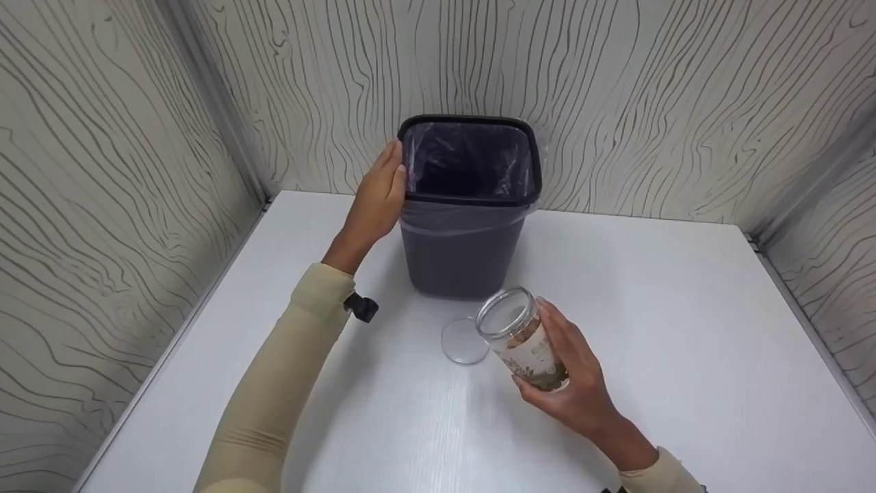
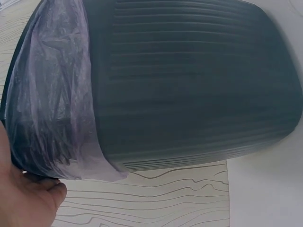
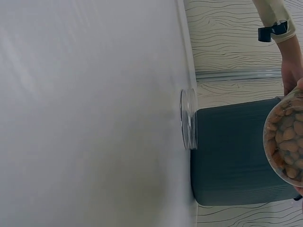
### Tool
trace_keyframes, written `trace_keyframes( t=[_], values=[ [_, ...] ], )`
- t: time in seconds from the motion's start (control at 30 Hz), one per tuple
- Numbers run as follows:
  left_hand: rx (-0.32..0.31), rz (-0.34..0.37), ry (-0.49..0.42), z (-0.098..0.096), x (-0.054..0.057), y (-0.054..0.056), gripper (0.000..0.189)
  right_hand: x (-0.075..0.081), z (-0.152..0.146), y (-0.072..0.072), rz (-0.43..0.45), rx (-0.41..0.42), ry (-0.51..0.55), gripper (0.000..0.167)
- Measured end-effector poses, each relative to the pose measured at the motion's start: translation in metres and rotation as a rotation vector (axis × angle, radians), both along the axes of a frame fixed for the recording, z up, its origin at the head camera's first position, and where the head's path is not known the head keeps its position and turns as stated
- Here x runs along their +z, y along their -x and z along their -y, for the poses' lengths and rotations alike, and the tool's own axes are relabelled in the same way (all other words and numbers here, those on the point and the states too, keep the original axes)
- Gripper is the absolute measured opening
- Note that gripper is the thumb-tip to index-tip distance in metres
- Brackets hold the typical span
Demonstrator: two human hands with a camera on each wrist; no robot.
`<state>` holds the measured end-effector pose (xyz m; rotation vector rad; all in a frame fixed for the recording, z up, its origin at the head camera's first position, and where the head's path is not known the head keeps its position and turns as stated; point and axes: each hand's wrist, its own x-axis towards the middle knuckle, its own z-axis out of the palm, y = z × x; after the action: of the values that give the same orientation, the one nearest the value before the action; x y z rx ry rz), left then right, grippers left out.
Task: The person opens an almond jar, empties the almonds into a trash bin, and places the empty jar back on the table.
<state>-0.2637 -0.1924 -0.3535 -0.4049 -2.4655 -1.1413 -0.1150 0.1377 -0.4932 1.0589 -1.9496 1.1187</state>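
It is better that the right hand [image 1: 582,392], its fingers curled round the tilted, open jar [image 1: 537,356] before the bin [image 1: 462,263], grips firmly, while the left hand [image 1: 376,195], fingers straight, steadies the rim [image 1: 472,200].

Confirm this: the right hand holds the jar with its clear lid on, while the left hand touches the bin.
Wrong: the clear lid is off, lying on the table, as the head view shows. The right hand does hold the jar, and the left hand touches the bin.
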Motion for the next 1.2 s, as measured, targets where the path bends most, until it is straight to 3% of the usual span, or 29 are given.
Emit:
trace_keyframes(
  t=[0.57, 1.2],
  values=[
    [0.001, 0.016, 0.021, -0.001, 0.001, -0.001, 0.052, 0.046, -0.01, 0.012, -0.086, 0.007, -0.013, 0.085],
    [0.0, 0.008, 0.026, -0.002, 0.001, -0.002, 0.052, 0.079, -0.021, 0.034, -0.142, -0.014, -0.034, 0.08]
  ],
)
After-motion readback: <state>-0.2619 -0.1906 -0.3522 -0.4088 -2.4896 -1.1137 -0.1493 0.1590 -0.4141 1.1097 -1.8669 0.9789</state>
